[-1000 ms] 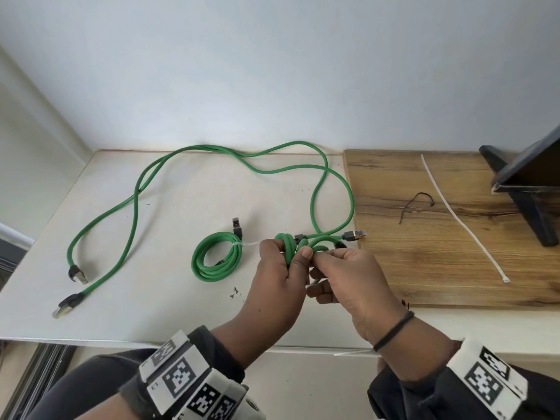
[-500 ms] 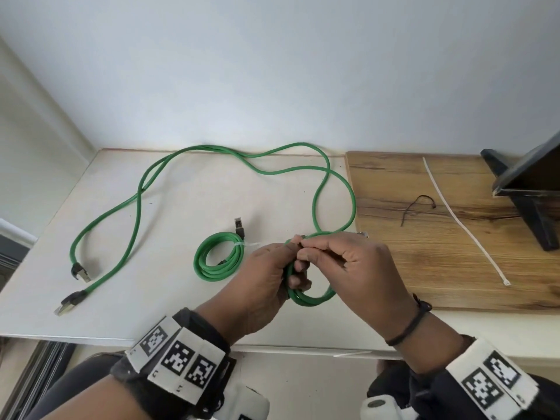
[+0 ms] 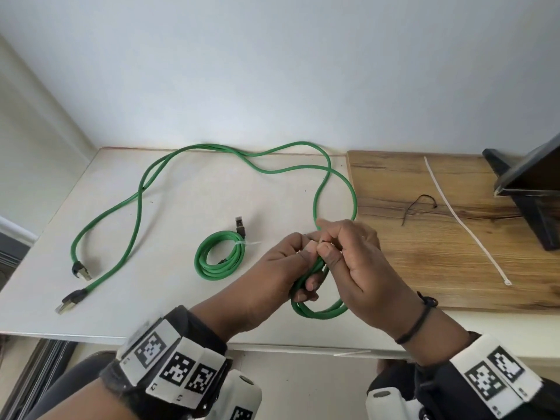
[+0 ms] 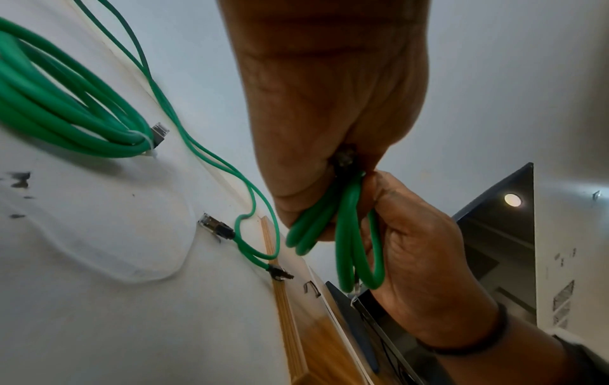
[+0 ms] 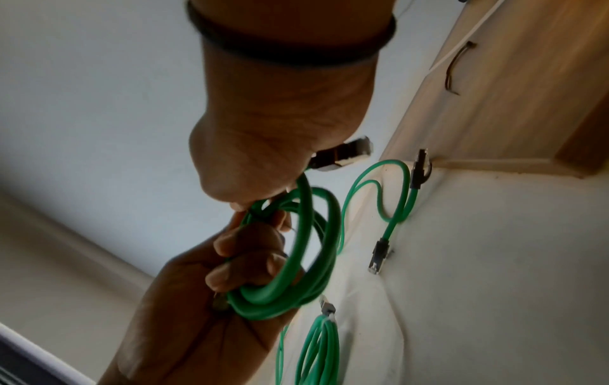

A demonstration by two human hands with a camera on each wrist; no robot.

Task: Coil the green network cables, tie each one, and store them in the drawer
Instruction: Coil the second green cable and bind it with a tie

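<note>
My left hand (image 3: 288, 265) grips a small coil of green cable (image 3: 321, 312) that hangs in loops below my fists, above the white table's front edge. My right hand (image 3: 345, 256) pinches the top of the same coil beside the left thumb. In the right wrist view a metal plug (image 5: 342, 156) sticks out by my right palm. A tied coil (image 3: 219, 260) with a white zip tie (image 3: 247, 244) lies left of my hands. A long loose green cable (image 3: 136, 201) sprawls across the table, with both its plugs (image 3: 80, 269) at the left.
On the wooden board (image 3: 454, 268) to the right lie a spare white zip tie (image 3: 463, 219) and a thin black tie (image 3: 418, 204). A black stand (image 3: 533, 192) occupies its far right corner. The loose cable's bend passes behind my hands.
The small coil swung from in front of my hands to hanging below them. My right hand moved over the top of it, hiding its plugs in the head view.
</note>
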